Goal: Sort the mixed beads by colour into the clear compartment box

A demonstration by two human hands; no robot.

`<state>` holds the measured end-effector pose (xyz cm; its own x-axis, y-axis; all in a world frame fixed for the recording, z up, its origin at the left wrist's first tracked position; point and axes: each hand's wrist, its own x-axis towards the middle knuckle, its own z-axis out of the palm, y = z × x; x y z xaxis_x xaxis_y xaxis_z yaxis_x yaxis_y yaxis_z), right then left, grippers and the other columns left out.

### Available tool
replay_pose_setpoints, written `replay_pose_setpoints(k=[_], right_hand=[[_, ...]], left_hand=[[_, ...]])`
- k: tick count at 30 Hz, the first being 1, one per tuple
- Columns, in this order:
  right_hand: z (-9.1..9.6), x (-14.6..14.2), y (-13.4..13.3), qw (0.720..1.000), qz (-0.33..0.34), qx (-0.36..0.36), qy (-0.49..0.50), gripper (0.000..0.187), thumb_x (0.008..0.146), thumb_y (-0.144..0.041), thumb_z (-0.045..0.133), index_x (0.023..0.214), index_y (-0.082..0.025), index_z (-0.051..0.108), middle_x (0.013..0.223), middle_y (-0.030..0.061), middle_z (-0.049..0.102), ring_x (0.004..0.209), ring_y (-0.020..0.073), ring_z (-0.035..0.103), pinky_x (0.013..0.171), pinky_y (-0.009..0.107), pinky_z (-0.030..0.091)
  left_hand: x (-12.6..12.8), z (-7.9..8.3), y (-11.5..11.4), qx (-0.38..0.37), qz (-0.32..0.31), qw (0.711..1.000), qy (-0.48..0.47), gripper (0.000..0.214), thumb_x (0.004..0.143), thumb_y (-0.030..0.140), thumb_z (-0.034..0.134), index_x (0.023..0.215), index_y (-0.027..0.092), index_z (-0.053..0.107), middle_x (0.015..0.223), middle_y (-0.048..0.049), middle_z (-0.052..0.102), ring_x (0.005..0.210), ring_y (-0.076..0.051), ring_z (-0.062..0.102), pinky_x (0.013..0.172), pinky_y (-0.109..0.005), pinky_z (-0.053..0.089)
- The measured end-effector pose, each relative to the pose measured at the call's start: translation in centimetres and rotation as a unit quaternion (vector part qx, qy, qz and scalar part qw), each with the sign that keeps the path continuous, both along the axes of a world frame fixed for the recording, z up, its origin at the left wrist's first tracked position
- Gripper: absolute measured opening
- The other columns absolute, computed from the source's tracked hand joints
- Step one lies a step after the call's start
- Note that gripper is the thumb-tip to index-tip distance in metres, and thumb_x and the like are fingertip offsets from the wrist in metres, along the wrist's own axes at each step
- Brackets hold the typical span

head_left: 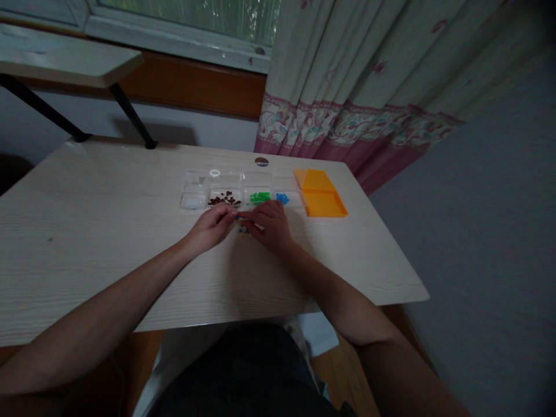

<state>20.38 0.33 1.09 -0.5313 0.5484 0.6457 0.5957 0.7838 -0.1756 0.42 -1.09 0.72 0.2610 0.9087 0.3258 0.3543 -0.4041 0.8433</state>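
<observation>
My left hand and my right hand meet over the desk, just in front of the clear boxes. Both are closed, with thumbs and fingers pinched together at a tiny bluish piece whose shape is too small to make out. Under the fingertips is a small cluster of blue and tan pieces, partly covered by my right hand. Right behind my hands, open clear plastic boxes stand in a row. They hold dark brown pieces, green pieces and blue pieces.
An open orange box lies at the right end of the row. A round dark sticker or disc is near the back edge of the pale wooden desk. A raised shelf on black legs stands back left. A curtain hangs behind.
</observation>
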Motion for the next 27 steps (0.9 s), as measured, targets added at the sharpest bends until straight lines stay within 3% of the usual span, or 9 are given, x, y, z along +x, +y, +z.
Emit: replay_pose_setpoints(k=[10, 12, 14, 18, 21, 27], right_hand=[[0.0, 0.3, 0.1, 1.000, -0.007, 0.008, -0.018, 0.024, 0.097, -0.036, 0.052, 0.097, -0.028, 0.074, 0.079, 0.0010, 0.066, 0.086, 0.0166, 0.055, 0.086, 0.033, 0.035], [0.4, 1.5, 1.0, 0.998, -0.053, -0.002, -0.029, 0.025, 0.097, -0.037, 0.051, 0.098, -0.028, 0.074, 0.083, 0.0018, 0.068, 0.089, 0.0174, 0.055, 0.089, 0.035, 0.034], [0.8, 3.3, 2.2, 0.988, -0.150, -0.027, -0.034, 0.028, 0.097, -0.039, 0.050, 0.097, -0.027, 0.075, 0.084, 0.0033, 0.068, 0.089, 0.0191, 0.053, 0.087, 0.036, 0.033], [0.7, 7.1, 4.6, 0.940, -0.323, -0.100, -0.043, 0.028, 0.094, -0.039, 0.053, 0.091, -0.024, 0.077, 0.095, 0.0078, 0.067, 0.095, 0.0238, 0.050, 0.082, 0.036, 0.033], [0.2, 8.2, 5.4, 0.926, -0.345, -0.138, -0.057, 0.028, 0.093, -0.039, 0.054, 0.089, -0.023, 0.077, 0.098, 0.0090, 0.067, 0.098, 0.0254, 0.048, 0.082, 0.037, 0.033], [0.1, 7.3, 5.1, 0.925, -0.343, -0.147, -0.067, 0.027, 0.093, -0.038, 0.055, 0.093, -0.023, 0.078, 0.100, 0.0108, 0.066, 0.100, 0.0269, 0.047, 0.082, 0.038, 0.032]], left_hand=[[0.0, -0.6, 0.3, 0.044, 0.006, 0.999, 0.029, 0.039, 0.097, 0.047, 0.040, 0.080, 0.017, 0.057, 0.078, -0.0031, 0.054, 0.076, -0.016, 0.052, 0.071, -0.029, 0.043], [-0.2, -0.7, 0.3, 0.070, 0.008, 0.996, 0.060, 0.034, 0.099, 0.041, 0.040, 0.090, 0.017, 0.061, 0.085, -0.0048, 0.057, 0.082, -0.017, 0.054, 0.076, -0.031, 0.044], [-0.5, -0.6, 0.1, 0.096, 0.009, 0.989, 0.110, 0.029, 0.099, 0.037, 0.042, 0.099, 0.018, 0.064, 0.087, -0.0052, 0.057, 0.084, -0.017, 0.055, 0.077, -0.031, 0.044], [-0.8, -0.4, -0.1, 0.128, 0.004, 0.976, 0.174, 0.025, 0.098, 0.031, 0.045, 0.106, 0.019, 0.065, 0.084, -0.0043, 0.055, 0.080, -0.017, 0.053, 0.073, -0.030, 0.044], [-1.0, -0.5, -0.1, 0.137, -0.001, 0.974, 0.180, 0.024, 0.097, 0.030, 0.045, 0.108, 0.019, 0.065, 0.088, -0.0049, 0.057, 0.082, -0.017, 0.054, 0.074, -0.030, 0.045], [-1.2, -0.7, 0.1, 0.135, 0.011, 0.973, 0.188, 0.025, 0.096, 0.029, 0.046, 0.108, 0.018, 0.065, 0.089, -0.0054, 0.056, 0.086, -0.018, 0.055, 0.079, -0.031, 0.045]])
